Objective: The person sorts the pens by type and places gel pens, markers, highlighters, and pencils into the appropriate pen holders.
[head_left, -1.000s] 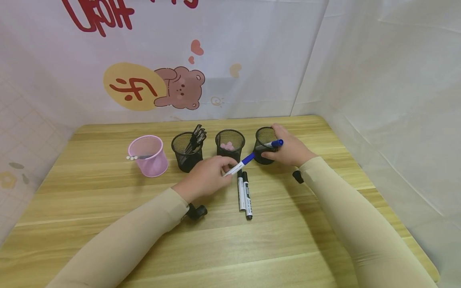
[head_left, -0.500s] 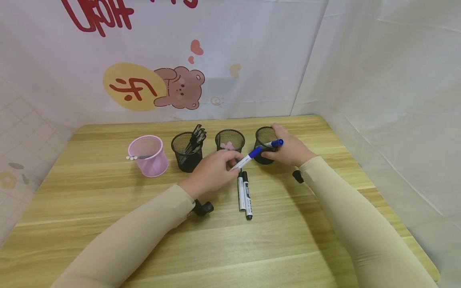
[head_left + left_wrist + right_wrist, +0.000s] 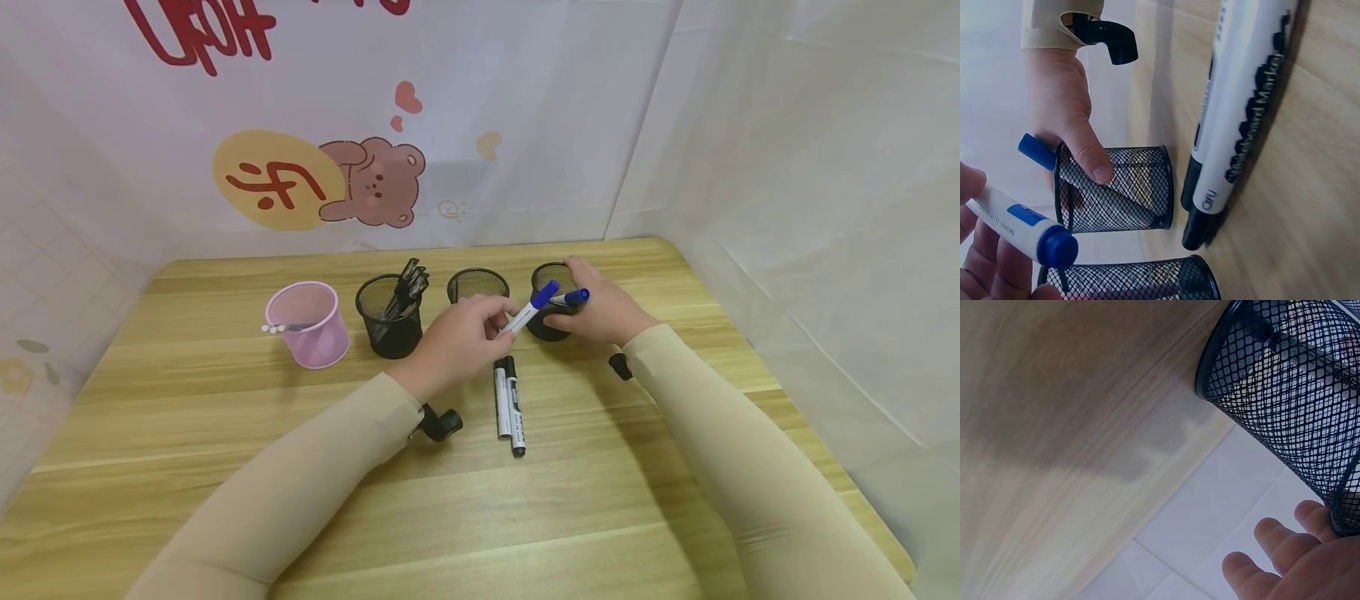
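Between thumb and fingers, my left hand (image 3: 467, 340) pinches a white whiteboard marker (image 3: 522, 317) with a blue cap, tilted cap-up close beside the rightmost pen holder. My right hand (image 3: 603, 305) grips that black mesh pen holder (image 3: 1141, 187) by its side, thumb across the front. Inside it leans another blue-capped marker (image 3: 576, 297), its cap poking over the rim. In the right wrist view the mesh wall (image 3: 1285, 394) shows that marker's body through it, with fingertips (image 3: 1272, 540) near the rim. Two black-capped whiteboard markers (image 3: 510, 408) lie side by side on the table in front.
Left of the held pen holder stand a black mesh holder (image 3: 457, 283) partly behind my left hand, another mesh holder (image 3: 393, 333) full of black pens, and a pink holder (image 3: 322, 342) with white-tipped sticks. A white curtain rises behind the wooden table (image 3: 525, 533).
My left hand has moved right and up with the blue-capped marker, tilting it steeper, and now overlaps the second holder from the right. The right hand has stayed on its holder.
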